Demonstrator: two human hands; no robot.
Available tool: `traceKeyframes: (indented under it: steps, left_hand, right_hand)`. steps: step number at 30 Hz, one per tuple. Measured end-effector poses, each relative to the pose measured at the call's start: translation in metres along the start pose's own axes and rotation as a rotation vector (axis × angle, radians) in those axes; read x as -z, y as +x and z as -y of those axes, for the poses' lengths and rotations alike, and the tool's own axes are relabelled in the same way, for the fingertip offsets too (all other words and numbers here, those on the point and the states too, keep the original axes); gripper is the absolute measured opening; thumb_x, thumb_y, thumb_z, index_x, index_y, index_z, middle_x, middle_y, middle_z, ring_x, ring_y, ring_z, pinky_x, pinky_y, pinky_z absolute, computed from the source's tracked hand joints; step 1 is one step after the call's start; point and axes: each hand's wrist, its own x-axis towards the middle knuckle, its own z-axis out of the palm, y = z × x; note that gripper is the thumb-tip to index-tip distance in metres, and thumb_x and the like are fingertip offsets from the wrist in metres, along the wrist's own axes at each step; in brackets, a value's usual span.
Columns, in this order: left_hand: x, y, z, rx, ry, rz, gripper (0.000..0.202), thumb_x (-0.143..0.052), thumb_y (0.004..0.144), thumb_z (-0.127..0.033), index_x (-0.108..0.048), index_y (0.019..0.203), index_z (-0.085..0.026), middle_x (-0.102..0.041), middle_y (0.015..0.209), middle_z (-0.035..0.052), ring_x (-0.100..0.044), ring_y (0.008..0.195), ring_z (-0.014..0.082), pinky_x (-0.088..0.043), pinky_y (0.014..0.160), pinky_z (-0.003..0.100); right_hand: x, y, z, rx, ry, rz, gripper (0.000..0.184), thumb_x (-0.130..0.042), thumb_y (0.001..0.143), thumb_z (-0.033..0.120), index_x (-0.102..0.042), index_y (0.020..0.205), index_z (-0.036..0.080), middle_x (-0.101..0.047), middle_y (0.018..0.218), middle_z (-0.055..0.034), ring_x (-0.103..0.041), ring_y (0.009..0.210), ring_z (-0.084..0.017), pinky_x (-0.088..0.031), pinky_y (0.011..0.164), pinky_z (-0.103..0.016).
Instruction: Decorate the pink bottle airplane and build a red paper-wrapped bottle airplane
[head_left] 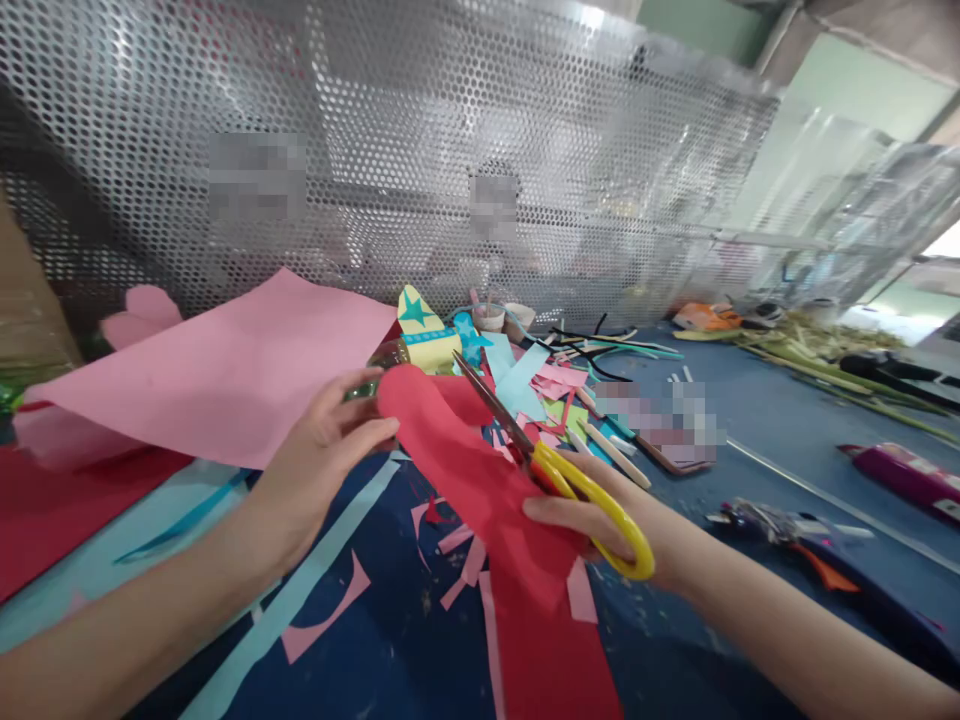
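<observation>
My right hand (592,510) is wrapped around yellow-handled scissors (600,495), whose dark blades point up and left. Its thumb also lies on a red paper piece (465,460) with a rounded far end. Beside that rounded end is my left hand (322,440), fingers apart, the thumb at the paper's edge; whether it presses on it is hard to see. Below the right hand, a red paper strip (555,650) runs toward me. A glass jar (390,355), partly hidden, stands behind the left fingers, next to a yellow paper shape with blue stars (427,325).
Pink paper (247,370) and light blue strips (322,570) lie on the left. Paper scraps (555,390), a phone (675,430) and a glue gun (810,550) are to the right, with a purple bottle (907,475) beyond. A perforated metal panel (390,150) closes the back.
</observation>
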Motion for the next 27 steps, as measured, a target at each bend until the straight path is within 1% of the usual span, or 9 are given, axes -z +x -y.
traceKeyframes:
  steps: [2, 6, 10, 12, 15, 17, 21, 24, 27]
  left_hand:
    - [0.002, 0.002, 0.001, -0.193, 0.219, -0.077, 0.065, -0.071, 0.072, -0.033, -0.045, 0.132, -0.027, -0.061, 0.119, 0.0068, -0.056, 0.115, 0.0255, -0.046, 0.097, 0.04]
    - [0.001, -0.008, 0.0, -0.518, 0.724, 0.119, 0.023, -0.063, 0.079, -0.041, -0.071, 0.097, -0.029, -0.063, 0.122, 0.0034, -0.053, 0.119, 0.0286, -0.033, 0.109, 0.043]
    - [-0.002, -0.029, 0.011, -0.25, 0.787, 0.352, 0.043, -0.066, 0.073, -0.052, -0.07, 0.111, -0.032, -0.071, 0.115, 0.0042, -0.063, 0.108, 0.0322, -0.046, 0.097, 0.042]
    - [-0.003, -0.033, 0.019, -0.174, 0.75, 0.332, 0.038, -0.07, 0.067, -0.051, -0.074, 0.101, -0.034, -0.074, 0.106, 0.0032, -0.067, 0.098, 0.0321, -0.05, 0.09, 0.04]
    - [-0.003, -0.028, 0.022, -0.056, 0.642, 0.418, 0.016, -0.072, 0.065, -0.044, -0.075, 0.074, -0.031, -0.075, 0.084, 0.0004, -0.068, 0.083, 0.027, -0.053, 0.08, 0.033]
    - [-0.003, -0.021, 0.018, 0.075, 0.498, 0.498, 0.018, -0.07, 0.068, -0.044, -0.072, 0.071, -0.027, -0.074, 0.078, -0.0003, -0.068, 0.077, 0.0241, -0.053, 0.071, 0.029]
    - [-0.003, -0.012, 0.011, 0.362, 0.232, 0.575, 0.025, -0.074, 0.067, -0.046, -0.068, 0.08, -0.025, -0.073, 0.077, -0.0012, -0.068, 0.075, 0.0221, -0.054, 0.067, 0.027]
    - [-0.004, -0.018, 0.015, 0.574, 0.143, 0.681, 0.04, -0.076, 0.063, -0.052, -0.07, 0.092, -0.026, -0.075, 0.081, 0.0022, -0.071, 0.081, 0.0265, -0.055, 0.068, 0.03]
    - [-0.007, -0.028, 0.019, 0.626, 0.084, 0.737, 0.053, -0.076, 0.062, -0.055, -0.07, 0.106, -0.027, -0.076, 0.093, 0.0039, -0.07, 0.092, 0.0295, -0.056, 0.075, 0.033]
  right_hand:
    - [0.004, 0.0, 0.0, -0.06, 0.056, 0.048, 0.035, -0.075, 0.066, 0.044, -0.055, 0.084, 0.023, -0.04, 0.06, 0.0083, -0.039, 0.047, -0.007, -0.032, 0.042, -0.018]
    - [0.009, -0.002, 0.002, -0.066, 0.038, 0.281, 0.03, -0.075, 0.071, 0.041, -0.053, 0.076, 0.021, -0.041, 0.059, 0.0087, -0.039, 0.047, -0.006, -0.032, 0.042, -0.016]
    - [0.007, -0.003, 0.002, 0.106, 0.078, 0.478, 0.038, -0.079, 0.069, 0.039, -0.048, 0.068, 0.018, -0.037, 0.055, 0.0106, -0.033, 0.045, -0.003, -0.026, 0.039, -0.014]
    - [0.005, -0.004, 0.003, 0.142, 0.1, 0.484, 0.037, -0.083, 0.065, 0.037, -0.052, 0.071, 0.017, -0.041, 0.057, 0.0102, -0.035, 0.046, -0.003, -0.026, 0.039, -0.014]
    - [-0.001, -0.003, 0.002, 0.096, 0.14, 0.402, 0.04, -0.085, 0.061, 0.039, -0.06, 0.082, 0.016, -0.049, 0.06, 0.0089, -0.038, 0.045, -0.003, -0.03, 0.037, -0.014]
    - [-0.004, -0.001, 0.001, 0.065, 0.2, 0.28, 0.043, -0.085, 0.059, 0.042, -0.059, 0.083, 0.017, -0.047, 0.056, 0.0102, -0.037, 0.041, -0.003, -0.031, 0.036, -0.014]
    - [-0.007, 0.007, -0.005, 0.044, 0.299, 0.09, 0.046, -0.085, 0.058, 0.046, -0.049, 0.071, 0.02, -0.043, 0.049, 0.012, -0.037, 0.036, -0.002, -0.03, 0.034, -0.014]
    - [-0.006, 0.013, -0.011, 0.056, 0.373, 0.066, 0.049, -0.086, 0.056, 0.045, -0.047, 0.073, 0.021, -0.044, 0.053, 0.0118, -0.038, 0.039, -0.002, -0.03, 0.035, -0.013]
    - [-0.009, 0.015, -0.014, 0.058, 0.38, 0.079, 0.052, -0.085, 0.056, 0.05, -0.048, 0.079, 0.022, -0.046, 0.057, 0.0121, -0.037, 0.039, -0.002, -0.03, 0.034, -0.013]
